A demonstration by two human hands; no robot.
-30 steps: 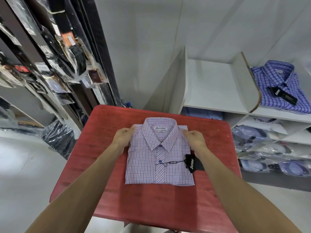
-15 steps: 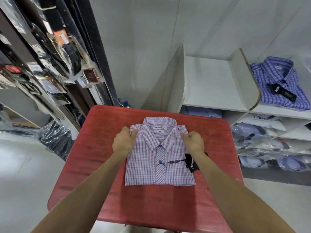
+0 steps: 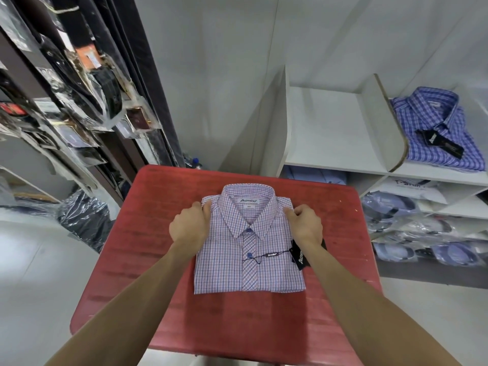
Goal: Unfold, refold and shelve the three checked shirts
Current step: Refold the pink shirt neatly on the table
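the left hand (image 3: 188, 228) and right hand (image 3: 306, 225) are gripping the shoulders of the folded pink-and-blue checked cotton shirt (image 3: 248, 249), fingers curled on its edges (collar between them), lying on the red table (image 3: 148, 247).

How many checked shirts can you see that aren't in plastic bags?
2. A pink-and-blue checked shirt lies folded on the red table, with both hands on its shoulders. A blue checked shirt sits on the top shelf at right. Others may be hidden.
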